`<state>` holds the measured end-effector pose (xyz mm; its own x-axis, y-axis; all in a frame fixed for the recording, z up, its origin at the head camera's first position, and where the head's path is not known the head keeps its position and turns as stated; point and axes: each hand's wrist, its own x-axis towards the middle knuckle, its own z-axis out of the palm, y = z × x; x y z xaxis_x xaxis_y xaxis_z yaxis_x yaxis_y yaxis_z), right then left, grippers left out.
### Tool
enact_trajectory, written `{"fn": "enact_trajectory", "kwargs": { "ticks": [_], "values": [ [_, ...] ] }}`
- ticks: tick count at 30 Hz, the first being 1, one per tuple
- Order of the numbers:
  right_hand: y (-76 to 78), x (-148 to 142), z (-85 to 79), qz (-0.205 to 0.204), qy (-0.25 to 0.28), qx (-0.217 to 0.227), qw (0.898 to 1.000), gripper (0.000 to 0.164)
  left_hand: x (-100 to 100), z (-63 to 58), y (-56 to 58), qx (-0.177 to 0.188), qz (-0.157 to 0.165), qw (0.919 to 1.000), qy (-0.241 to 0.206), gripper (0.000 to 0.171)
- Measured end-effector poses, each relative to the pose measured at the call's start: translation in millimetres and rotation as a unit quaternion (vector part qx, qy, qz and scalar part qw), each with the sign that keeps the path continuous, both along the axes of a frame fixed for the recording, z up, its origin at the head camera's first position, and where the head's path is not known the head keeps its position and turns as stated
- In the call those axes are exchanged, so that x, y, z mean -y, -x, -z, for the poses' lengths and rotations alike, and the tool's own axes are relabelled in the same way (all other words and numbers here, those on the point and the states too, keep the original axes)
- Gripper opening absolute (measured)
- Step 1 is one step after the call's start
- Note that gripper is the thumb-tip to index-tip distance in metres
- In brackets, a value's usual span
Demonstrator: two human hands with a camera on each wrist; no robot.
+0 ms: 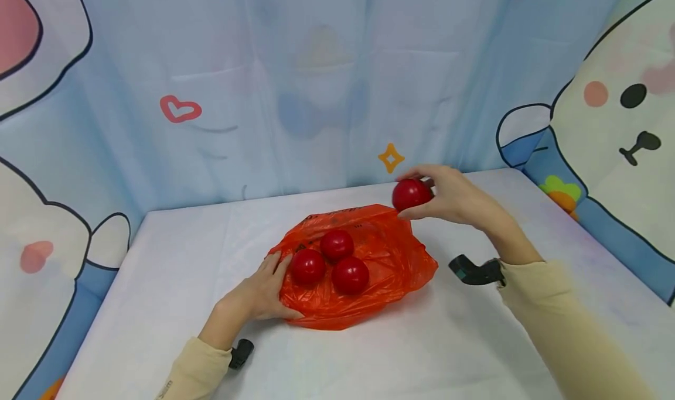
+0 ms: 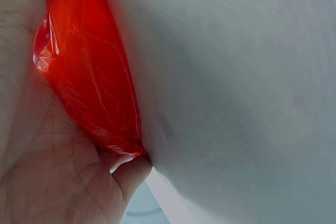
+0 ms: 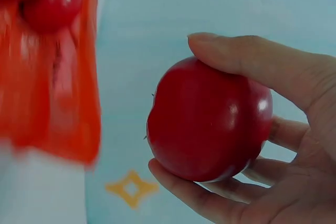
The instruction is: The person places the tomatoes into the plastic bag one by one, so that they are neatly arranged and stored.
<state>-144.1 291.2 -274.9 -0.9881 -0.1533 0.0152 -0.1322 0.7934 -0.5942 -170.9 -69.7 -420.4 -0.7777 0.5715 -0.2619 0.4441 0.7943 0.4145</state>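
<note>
In the head view, my right hand (image 1: 448, 195) holds a glossy dark red apple (image 1: 410, 194) above the far right edge of a red plastic bag (image 1: 390, 265). The right wrist view shows the thumb on one side of this apple (image 3: 207, 121) and the fingers curved round the other. Three more apples sit together on the bag, among them one at the near side (image 1: 350, 275). My left hand (image 1: 261, 289) grips the bag's left side, fingers over its edge and thumb at the near corner. Close up, the crumpled bag (image 2: 94, 72) lies against the left palm.
A white cloth (image 1: 195, 259) covers the table. Behind it hangs a pale blue curtain (image 1: 316, 95) printed with cartoon animals. Black camera mounts are on both wrists, the right one (image 1: 477, 271) jutting out over the table.
</note>
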Motion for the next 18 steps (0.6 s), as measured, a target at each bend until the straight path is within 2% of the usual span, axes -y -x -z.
{"fn": "enact_trajectory", "kwargs": {
  "ticks": [3, 7, 13, 18],
  "values": [
    [13.9, 24, 7.2, -0.037, 0.020, 0.017, 0.999, 0.060, 1, 0.2, 0.8, 0.000, 0.001, 1.0000, -0.001, 0.116],
    [30.8, 40, 28.8, -0.065, 0.016, 0.052, 0.996, 0.056, 1, 0.4, -0.4, -0.004, 0.002, 1.0000, -0.002, 0.116],
    [46.1, 43, 59.6, -0.075, -0.008, 0.082, 0.994, 0.052, 2, 0.8, 0.7, -0.007, 0.002, 1.0000, 0.000, 0.115],
    [50.3, 45, 72.1, -0.080, -0.017, 0.077, 0.994, 0.051, 2, -0.4, 1.2, -0.007, 0.003, 1.0000, -0.001, 0.116]
  ]
}}
